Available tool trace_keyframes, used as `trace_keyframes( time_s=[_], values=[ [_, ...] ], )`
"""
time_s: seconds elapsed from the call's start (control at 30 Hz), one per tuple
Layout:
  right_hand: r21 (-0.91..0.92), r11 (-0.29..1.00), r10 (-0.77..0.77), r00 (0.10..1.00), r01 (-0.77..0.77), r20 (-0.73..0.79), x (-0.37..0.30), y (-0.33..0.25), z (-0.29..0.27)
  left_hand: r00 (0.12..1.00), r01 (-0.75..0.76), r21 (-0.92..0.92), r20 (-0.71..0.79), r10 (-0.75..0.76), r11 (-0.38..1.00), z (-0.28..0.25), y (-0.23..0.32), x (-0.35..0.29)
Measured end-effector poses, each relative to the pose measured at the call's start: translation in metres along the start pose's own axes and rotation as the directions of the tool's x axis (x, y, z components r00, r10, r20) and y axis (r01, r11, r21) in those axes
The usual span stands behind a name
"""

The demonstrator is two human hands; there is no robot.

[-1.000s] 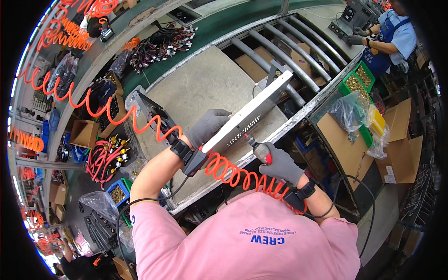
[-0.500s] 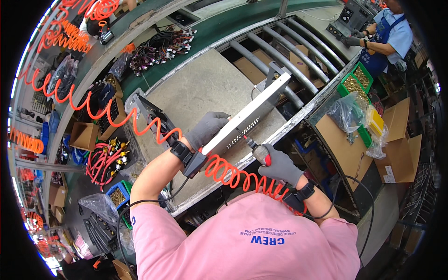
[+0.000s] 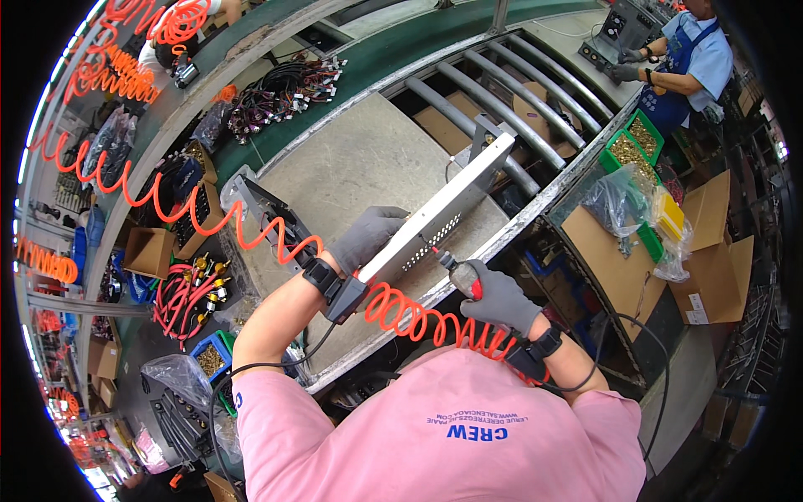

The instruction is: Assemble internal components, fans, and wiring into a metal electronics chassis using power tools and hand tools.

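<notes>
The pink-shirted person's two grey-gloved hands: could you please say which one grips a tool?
The right hand grips a red-and-grey tool; the left hand is against the white metal panel.

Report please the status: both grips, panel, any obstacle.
Left grey-gloved grip at white perforated metal panel; right grey-gloved grip closed on red-and-grey hand tool. Panel slanted over pale worktop. Orange coiled hose close to both grips.

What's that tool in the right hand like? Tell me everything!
The tool is small, with a rounded, shiny red-and-grey body and a thin shaft with a red part near the front. It slants up and left toward the holes in the white panel. The gloved right hand grips its back end. I can't tell whether its tip touches the panel.
</notes>
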State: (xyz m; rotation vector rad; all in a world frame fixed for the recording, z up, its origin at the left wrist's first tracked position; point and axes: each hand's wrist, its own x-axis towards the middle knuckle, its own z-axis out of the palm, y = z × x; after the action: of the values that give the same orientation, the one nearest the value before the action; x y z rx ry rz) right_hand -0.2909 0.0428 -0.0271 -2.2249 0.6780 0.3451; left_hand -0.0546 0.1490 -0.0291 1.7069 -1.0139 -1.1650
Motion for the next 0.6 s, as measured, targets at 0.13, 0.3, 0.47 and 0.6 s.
trace_keyframes(
  time_s=[0.13,0.3,0.47,0.6],
  values=[
    [0.012,1.0,-0.019,1.0,0.02,-0.003,0.0,0.003,0.002,0.997,0.079,-0.048,0.009,-0.079,0.996,0.0,0.003,0.0],
    [0.032,0.999,-0.04,0.999,0.041,-0.03,-0.002,0.005,0.002,0.998,0.065,-0.008,0.006,-0.065,0.998,-0.001,-0.003,0.002],
    [0.012,0.999,-0.039,0.999,0.039,-0.038,-0.01,0.021,-0.003,0.977,0.2,0.035,-0.086,-0.196,0.979,-0.007,0.004,0.003],
    [0.006,0.999,-0.031,0.996,0.032,-0.085,-0.035,0.055,-0.007,0.931,-0.047,0.211,-0.345,0.12,0.976,-0.009,0.036,0.004]
  ],
)
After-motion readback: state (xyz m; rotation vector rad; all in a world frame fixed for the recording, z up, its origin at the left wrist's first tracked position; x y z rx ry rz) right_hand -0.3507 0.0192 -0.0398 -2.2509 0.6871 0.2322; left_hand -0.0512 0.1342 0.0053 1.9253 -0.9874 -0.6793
